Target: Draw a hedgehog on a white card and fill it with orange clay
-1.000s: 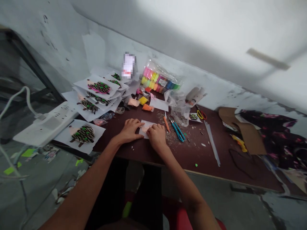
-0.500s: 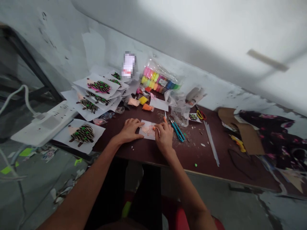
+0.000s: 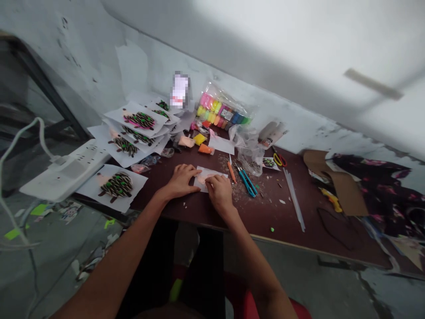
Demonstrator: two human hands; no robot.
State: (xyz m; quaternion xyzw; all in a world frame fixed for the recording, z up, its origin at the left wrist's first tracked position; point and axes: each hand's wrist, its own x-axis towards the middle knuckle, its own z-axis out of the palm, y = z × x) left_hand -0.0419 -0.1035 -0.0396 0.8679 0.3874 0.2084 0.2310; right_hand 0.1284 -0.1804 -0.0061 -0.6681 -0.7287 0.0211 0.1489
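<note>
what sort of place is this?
Probably a small craft workspace, judging by the spiky, hedgehog-like figures on stacked paper, the clear pack of many-coloured material, and the teal-handled tool lying among scraps on the brown table.

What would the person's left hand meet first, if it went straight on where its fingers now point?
The left hand, at the edge of the small white paper sheet, would probably meet the peach-coloured patch on it first, then the right hand; heights are hard to judge.
</note>
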